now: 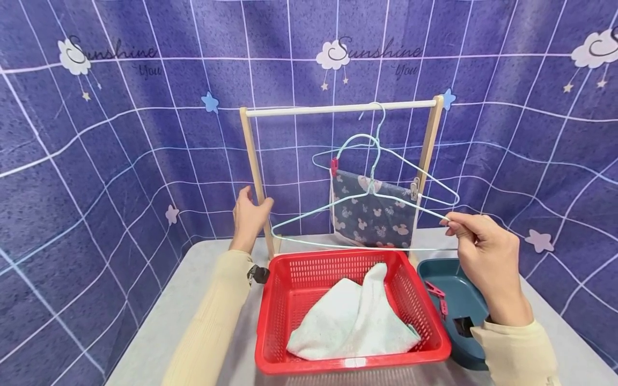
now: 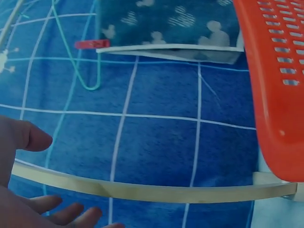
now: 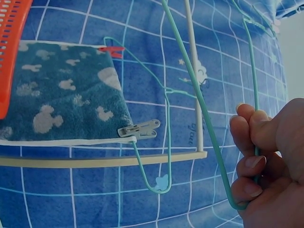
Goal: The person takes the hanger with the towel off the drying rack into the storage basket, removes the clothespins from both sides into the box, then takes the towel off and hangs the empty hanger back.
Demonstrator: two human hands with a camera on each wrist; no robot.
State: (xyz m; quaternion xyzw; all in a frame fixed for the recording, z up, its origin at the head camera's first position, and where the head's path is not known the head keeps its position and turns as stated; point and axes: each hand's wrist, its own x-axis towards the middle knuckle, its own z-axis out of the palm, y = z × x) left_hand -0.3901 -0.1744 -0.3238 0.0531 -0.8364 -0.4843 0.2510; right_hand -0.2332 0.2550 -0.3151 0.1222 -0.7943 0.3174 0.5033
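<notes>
The left hand (image 1: 249, 221), cut off in its wrist view, is held with thumb and fingers parted about the wooden post (image 1: 254, 161). In front of the printed cloth (image 1: 374, 220), the mint hanger (image 1: 371, 190) is held in the grip of the right hand (image 1: 486, 252), its covered corner being revealed by the right wrist view; on the backdrop (image 1: 145, 134), "Sunshine You" is printed.

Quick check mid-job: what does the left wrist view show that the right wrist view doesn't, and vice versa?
Left wrist only: the left hand and the left wooden post.
Right wrist only: the right hand gripping a teal hanger, the gray clip and the right wooden post.
Both: the red basket, patterned cloth, pink clip and part of the hung hanger.
</notes>
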